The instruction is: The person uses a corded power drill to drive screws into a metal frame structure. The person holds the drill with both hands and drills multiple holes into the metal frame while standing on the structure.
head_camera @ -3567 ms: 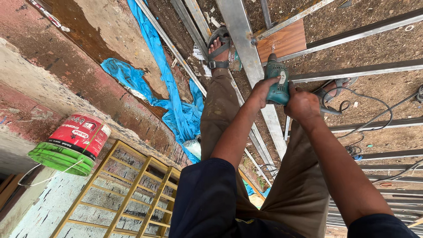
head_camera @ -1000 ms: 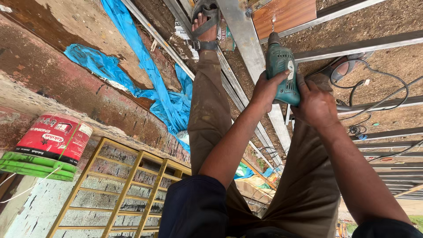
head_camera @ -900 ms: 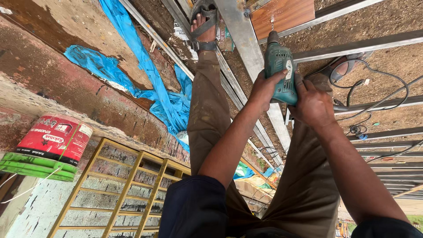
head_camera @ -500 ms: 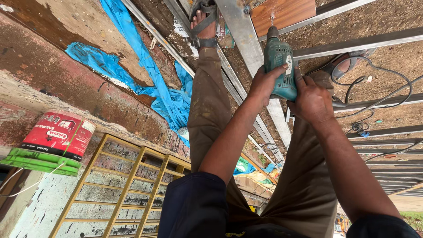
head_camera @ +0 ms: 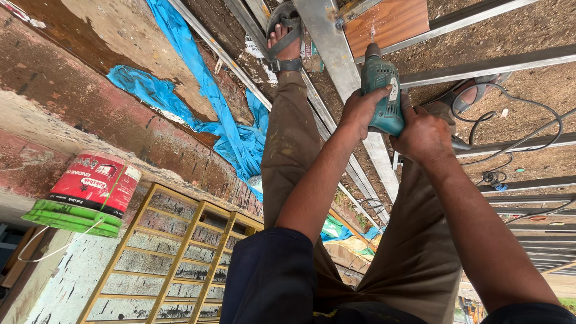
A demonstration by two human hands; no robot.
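Gripping: your left hand (head_camera: 364, 111) is closed around the body of the teal electric drill (head_camera: 384, 96); your right hand (head_camera: 424, 135) is clamped on its rear grip, at about 4 o'clock from the drill.
Drill position: it sits at 1 o'clock in view, nose pointing to 12 o'clock, bit pressed into the reddish-brown wooden board (head_camera: 387, 23).
Board: it lies against the grey metal channel rail (head_camera: 336, 54), which runs just beside the drill at 10 o'clock.
Footing: your sandalled foot (head_camera: 285, 33) rests at 11 o'clock, near the rail.
Cord: the black power cable (head_camera: 528, 129) trails to 3 o'clock across the bare earth.
Doing it well: keep the drill square to the board, push steadily along its axis, wrists locked, cable away from the bit.
Elsewhere: red paint bucket with green lid (head_camera: 87, 192) at 9 o'clock.
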